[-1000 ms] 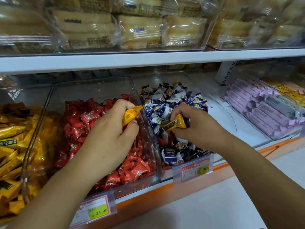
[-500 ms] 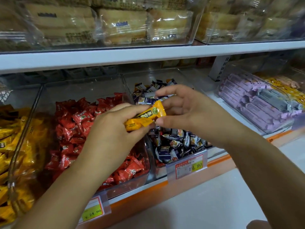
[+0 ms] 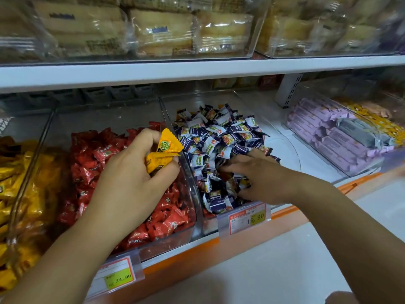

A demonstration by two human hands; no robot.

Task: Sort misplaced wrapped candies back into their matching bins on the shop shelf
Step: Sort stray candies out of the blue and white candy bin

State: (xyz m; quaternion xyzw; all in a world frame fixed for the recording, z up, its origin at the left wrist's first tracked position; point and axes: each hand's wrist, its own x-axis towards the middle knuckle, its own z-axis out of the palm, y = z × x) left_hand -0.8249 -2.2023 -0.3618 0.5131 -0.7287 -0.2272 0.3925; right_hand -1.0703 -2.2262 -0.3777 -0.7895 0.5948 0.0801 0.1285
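**Yellow candies in the left hand, right hand deep in the blue pile**

The left hand (image 3: 131, 172) was over the clear bin (image 3: 105, 119) of red candies (image 3: 92, 154), near that bin's right wall. Its fingers (image 3: 142, 137) and thumb were curled round yellow-wrapped candies (image 3: 163, 153), two wrappers as far as could be told, one crimped end sticking up above the knuckles.

The right hand (image 3: 258, 176) lay in the next bin (image 3: 285, 148) to the right, on the heap of blue-and-white candies (image 3: 219, 132). Its fingers reached leftward with the tips buried among the wrappers; whether they had hold of anything could not be told.

At the far left lay a heap of loose yellow candies (image 3: 11, 183) matching those in the left hand. At the right, purple packs (image 3: 324, 132) filled another clear bin.

All the bins stood on a white shelf with an orange front edge (image 3: 186, 253). Price tags hung on the fronts of the red bin (image 3: 118, 274) and the blue bin (image 3: 246, 217). On the shelf above (image 3: 197, 71) sat wrapped cakes (image 3: 162, 31).
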